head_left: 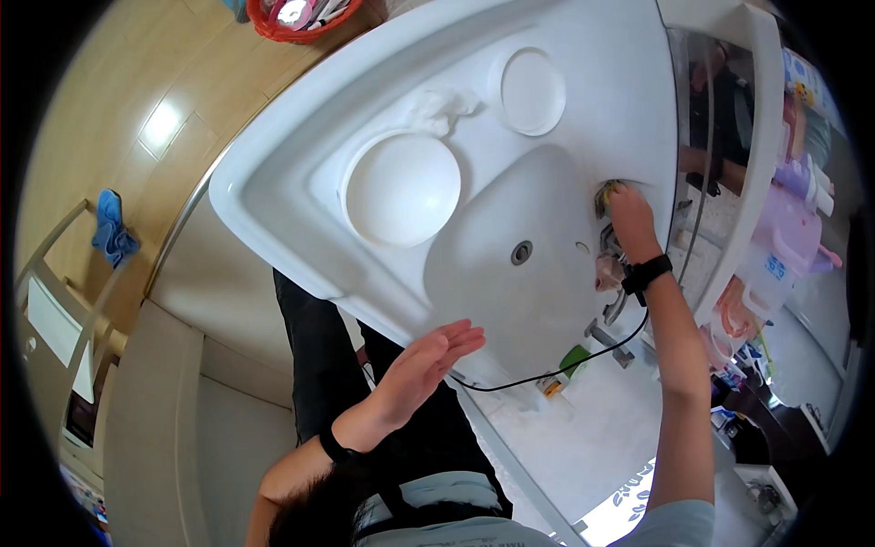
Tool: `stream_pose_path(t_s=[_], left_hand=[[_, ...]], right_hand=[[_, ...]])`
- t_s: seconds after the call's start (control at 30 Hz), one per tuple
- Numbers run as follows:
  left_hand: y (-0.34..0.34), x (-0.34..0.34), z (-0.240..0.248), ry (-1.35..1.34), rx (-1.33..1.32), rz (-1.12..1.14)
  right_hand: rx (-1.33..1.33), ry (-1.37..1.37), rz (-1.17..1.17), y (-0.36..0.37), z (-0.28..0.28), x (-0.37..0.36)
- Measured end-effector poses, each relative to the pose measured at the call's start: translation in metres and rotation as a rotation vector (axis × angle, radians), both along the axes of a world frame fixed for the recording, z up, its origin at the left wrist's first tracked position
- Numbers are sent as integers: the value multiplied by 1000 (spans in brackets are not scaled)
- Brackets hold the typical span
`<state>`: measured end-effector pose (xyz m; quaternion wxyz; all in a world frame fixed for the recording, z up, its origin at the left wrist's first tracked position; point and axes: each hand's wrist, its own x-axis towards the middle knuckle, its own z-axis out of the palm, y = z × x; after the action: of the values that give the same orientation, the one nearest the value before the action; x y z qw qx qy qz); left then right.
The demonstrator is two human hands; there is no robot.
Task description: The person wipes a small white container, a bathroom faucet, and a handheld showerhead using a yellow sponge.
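At the back right of the white washbasin (pixel 510 301), my right hand (pixel 631 219) has its fingers closed on a small yellow-green and dark sponge (pixel 603 197), mostly covered by the fingertips. The metal faucet (pixel 611 242) is just beside that wrist. My left hand (pixel 424 365) hovers over the basin's front edge, holding nothing, fingers stretched out. Left of the bowl of the sink, a round white bowl (pixel 404 189) sits on the ledge. Behind it lies a crumpled white plastic bag (pixel 444 109). Farther back rests a flat round white lid or plate (pixel 533 91).
A black cable (pixel 547 375) runs from my right wrist across the basin's near side. Below it are a green object (pixel 574 358) and a small yellow-labelled container (pixel 549 387). Bottles (pixel 802 182) crowd a shelf on the right. A red basket (pixel 305 27) stands at the upper left.
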<state>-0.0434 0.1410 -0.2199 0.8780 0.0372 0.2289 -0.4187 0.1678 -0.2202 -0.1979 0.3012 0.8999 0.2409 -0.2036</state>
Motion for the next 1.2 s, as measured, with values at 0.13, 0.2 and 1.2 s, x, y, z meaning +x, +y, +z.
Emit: stream_pose_path(t_s=[0.13, 0.2, 1.2], left_hand=[[4, 1, -1, -22, 29, -2], [7, 1, -2, 4, 44, -3], [-17, 0, 3, -201, 66, -24]], right_hand=[[-54, 78, 2, 8, 7, -5], [34, 73, 30, 7, 12, -5], [-73, -12, -129, 14, -11, 4]])
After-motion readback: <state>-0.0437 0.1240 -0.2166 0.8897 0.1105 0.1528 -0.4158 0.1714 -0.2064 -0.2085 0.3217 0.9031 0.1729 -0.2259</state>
